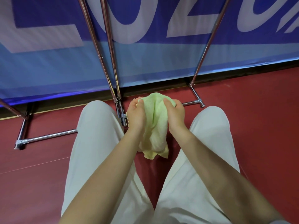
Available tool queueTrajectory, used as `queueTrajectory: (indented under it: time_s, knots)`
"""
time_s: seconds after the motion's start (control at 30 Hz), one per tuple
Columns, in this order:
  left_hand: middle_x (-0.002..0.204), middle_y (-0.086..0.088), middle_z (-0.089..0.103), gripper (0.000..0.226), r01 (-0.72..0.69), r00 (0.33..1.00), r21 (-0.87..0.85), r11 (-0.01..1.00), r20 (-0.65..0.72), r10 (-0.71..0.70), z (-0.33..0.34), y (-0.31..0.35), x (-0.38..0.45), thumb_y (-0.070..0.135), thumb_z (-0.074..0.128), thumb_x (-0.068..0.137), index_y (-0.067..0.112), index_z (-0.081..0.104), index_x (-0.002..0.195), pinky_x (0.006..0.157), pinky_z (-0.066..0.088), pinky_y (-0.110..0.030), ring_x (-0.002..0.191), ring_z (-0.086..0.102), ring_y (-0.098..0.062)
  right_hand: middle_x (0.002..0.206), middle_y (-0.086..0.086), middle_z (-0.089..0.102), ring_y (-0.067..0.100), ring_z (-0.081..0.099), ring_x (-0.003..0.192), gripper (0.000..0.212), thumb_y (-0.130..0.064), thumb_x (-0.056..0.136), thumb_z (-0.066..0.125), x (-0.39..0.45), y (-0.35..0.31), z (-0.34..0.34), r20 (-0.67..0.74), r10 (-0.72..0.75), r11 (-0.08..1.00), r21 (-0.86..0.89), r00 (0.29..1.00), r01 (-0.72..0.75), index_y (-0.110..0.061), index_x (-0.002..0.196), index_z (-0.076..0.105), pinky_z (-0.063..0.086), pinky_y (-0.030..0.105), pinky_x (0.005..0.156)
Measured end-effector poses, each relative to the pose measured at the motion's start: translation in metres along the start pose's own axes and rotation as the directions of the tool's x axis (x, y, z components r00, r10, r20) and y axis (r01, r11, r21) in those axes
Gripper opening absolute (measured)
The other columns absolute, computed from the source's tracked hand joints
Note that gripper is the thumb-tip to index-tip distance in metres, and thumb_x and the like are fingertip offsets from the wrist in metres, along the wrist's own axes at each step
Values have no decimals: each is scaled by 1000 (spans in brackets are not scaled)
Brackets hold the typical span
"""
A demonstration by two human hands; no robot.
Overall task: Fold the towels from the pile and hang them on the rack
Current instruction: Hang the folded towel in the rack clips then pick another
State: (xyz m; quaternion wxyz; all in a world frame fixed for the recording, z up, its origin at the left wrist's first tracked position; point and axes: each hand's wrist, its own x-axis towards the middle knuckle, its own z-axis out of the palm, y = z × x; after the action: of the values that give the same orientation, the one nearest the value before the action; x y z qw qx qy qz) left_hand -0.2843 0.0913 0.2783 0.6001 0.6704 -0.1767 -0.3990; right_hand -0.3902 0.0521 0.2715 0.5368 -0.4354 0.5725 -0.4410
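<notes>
- The left hand [136,113] and the right hand [174,113] both grasp one light green towel [156,126]; each hand has its thumb on the near face and its fingers curled behind the upper edge, one hand at each side of the bunched cloth.
- The towel hangs in the air between the two hands, above the red floor [258,126] and between the person's knees; its lower end droops loose and crumpled, not touching the floor as far as I can tell.
- I judge the towel is held by the top so that its weight pulls it down; the hands sit close together, so the cloth is gathered and not yet flat, and the folding seems at its beginning.
- The rack [111,65] of shiny metal tubes stands just behind the hands; its base bars rest on the floor and its poles rise out of view, so I cannot see any hanging rail or any towel on it; the pile is also not in view.
- The person stands near the rack, probably so that the hanging needs only a short reach.
- Behind the rack a blue banner [145,59] runs along the edge of the floor; it bears very large white characters, cut by the frame; they look like "L", "0", "2" and part of another, but I cannot read a whole word.
</notes>
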Motion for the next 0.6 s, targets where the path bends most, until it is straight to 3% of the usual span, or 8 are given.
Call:
queueTrajectory:
  time_s: [0.07,0.2,0.33,0.47,0.6]
  knots:
    - [125,-3,63,29,0,1000,-4,1000,26,0,5,1,-5,36,50,88,27,69,107,103,46,-39,120,57,-20,84,1,59,16,56,79,12,-27,89,62,-3,-1,4,35,-18,1000,8,999,17,-17,87,56,50,37,77]
    - [102,2,66,24,-2,996,-80,997,86,9,15,3,-13,17,44,101,13,61,118,72,49,-15,89,62,-8,80,-2,58,12,54,74,11,-25,90,61,-7,-2,8,68,-89,996,-19,994,90,-15,91,57,46,32,69]
    - [113,-6,66,26,-29,991,-94,995,128,41,20,1,-15,17,43,101,13,61,120,88,52,-30,99,63,-15,81,-2,63,10,60,73,9,-27,92,59,-7,-5,9,63,-104,994,23,993,102,-18,90,58,49,29,66]
    - [110,-3,66,29,-69,988,-130,989,132,86,19,2,-10,15,41,101,11,60,122,87,50,-28,99,61,-13,70,2,59,13,56,63,20,-22,97,49,-6,-12,9,140,-117,983,156,983,95,-11,88,62,48,26,61]
    - [113,-8,66,26,-32,992,-189,981,113,54,16,7,-3,16,45,100,16,64,117,86,50,-30,100,62,-18,90,3,61,10,57,75,6,-10,92,57,-2,-13,10,213,-257,955,-95,943,282,-13,96,61,52,25,72]
